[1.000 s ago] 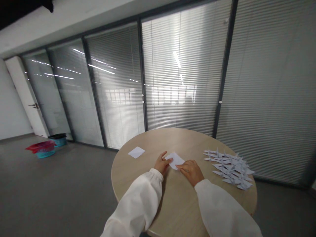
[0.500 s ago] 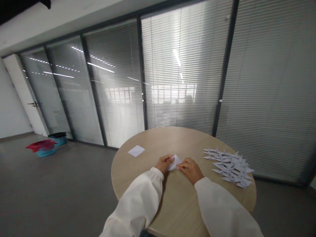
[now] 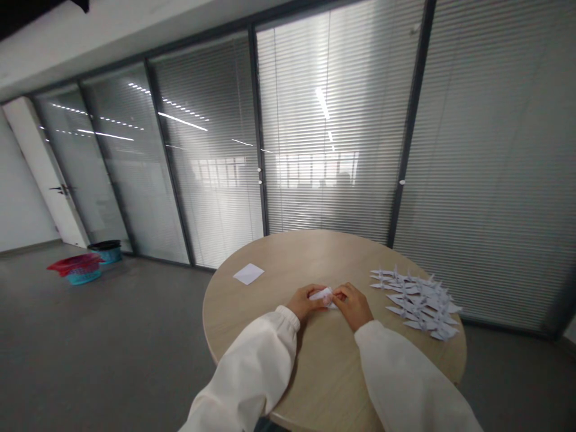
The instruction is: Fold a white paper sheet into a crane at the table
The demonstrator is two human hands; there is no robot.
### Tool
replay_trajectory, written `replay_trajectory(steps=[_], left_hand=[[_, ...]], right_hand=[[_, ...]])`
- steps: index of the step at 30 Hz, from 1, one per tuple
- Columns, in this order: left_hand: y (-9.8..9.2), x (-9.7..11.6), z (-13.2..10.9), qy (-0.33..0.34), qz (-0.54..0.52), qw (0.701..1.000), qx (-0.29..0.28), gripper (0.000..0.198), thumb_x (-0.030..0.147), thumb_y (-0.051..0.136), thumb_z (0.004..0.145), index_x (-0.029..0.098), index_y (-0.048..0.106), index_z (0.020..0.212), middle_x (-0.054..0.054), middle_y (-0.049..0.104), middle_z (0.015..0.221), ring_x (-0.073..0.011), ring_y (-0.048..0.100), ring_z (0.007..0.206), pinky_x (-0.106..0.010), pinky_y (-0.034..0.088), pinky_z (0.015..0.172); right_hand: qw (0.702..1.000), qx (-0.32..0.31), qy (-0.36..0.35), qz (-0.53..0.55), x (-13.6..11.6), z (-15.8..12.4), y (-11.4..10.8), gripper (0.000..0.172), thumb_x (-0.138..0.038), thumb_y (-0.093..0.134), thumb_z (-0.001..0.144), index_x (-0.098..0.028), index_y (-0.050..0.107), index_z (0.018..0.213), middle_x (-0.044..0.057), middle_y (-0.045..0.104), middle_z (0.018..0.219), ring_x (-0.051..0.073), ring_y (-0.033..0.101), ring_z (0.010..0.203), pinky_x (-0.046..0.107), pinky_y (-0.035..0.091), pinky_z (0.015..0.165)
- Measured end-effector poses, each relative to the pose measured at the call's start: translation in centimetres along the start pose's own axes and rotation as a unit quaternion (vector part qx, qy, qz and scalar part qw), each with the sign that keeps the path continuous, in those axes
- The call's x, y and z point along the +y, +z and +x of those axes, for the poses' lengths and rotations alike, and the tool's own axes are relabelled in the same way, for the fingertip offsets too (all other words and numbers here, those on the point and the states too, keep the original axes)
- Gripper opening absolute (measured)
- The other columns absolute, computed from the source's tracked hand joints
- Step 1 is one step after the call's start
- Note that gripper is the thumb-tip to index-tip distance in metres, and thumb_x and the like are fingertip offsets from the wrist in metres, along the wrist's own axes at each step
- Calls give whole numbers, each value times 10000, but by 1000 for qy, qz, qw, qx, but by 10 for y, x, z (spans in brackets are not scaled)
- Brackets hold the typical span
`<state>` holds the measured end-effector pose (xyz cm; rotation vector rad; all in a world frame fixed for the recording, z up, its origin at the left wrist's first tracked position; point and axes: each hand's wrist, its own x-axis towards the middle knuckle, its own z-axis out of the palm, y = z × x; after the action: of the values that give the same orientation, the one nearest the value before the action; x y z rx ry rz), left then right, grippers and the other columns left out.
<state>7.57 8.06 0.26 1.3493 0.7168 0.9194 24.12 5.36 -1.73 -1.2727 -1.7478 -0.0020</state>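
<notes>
Between my hands, over the middle of the round table, is a small piece of folded white paper (image 3: 320, 294). My left hand (image 3: 306, 302) grips it from the left, thumb on the near side and fingers along the far side. The fingertips of my right hand (image 3: 352, 305) pinch its right end. Both hands are closed on the paper, and the fingers partly cover its folds. A flat white paper square (image 3: 248, 273) lies on the table to the left. Several folded white paper cranes (image 3: 420, 303) stand in rows to the right.
The round wooden table (image 3: 288, 255) stands by a glass partition with blinds (image 3: 330, 120). On the floor at the left are a blue basket with a red liner (image 3: 83, 273) and another with a black liner (image 3: 109, 254). A white door (image 3: 45, 174) is at the far left.
The paper between my hands has turned from a broad, diamond-like face to a narrower shape. My left fingers have moved right along it, closer to the right hand, which still pinches it.
</notes>
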Motion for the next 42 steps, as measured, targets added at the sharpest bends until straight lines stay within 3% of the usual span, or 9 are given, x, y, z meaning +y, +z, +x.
replay_trajectory(steps=[10,28,37,42], left_hand=[[-6,-4,3,21,27,999,26,562,322,824,419,112,633,904,-32,646,785,-158,590,712,-324,473,736],[-3,-1,-1,7,-1,1000,-1,499,349,818,416,101,665,821,-45,661,756,-181,610,703,-317,483,704],[-1,-1,0,12,5,1000,14,472,351,816,417,102,662,787,-29,656,709,-165,601,655,-308,493,670],[-1,-3,1,17,21,999,19,464,360,806,440,96,651,789,-37,648,700,-177,606,666,-323,501,676]], right_hand=[[1000,-9,13,8,-3,-2,-1,179,-318,542,802,-182,605,704,12,565,672,138,522,628,245,400,617],[1000,-11,3,-3,-2,-2,-1,245,-348,494,823,-186,576,659,14,559,651,137,514,621,240,391,603],[1000,-8,15,6,-1,-1,0,237,-353,496,810,-189,565,652,11,554,648,140,518,619,251,402,608],[997,29,47,52,-4,0,0,169,-355,566,743,-194,571,790,17,547,732,154,535,676,272,444,640]])
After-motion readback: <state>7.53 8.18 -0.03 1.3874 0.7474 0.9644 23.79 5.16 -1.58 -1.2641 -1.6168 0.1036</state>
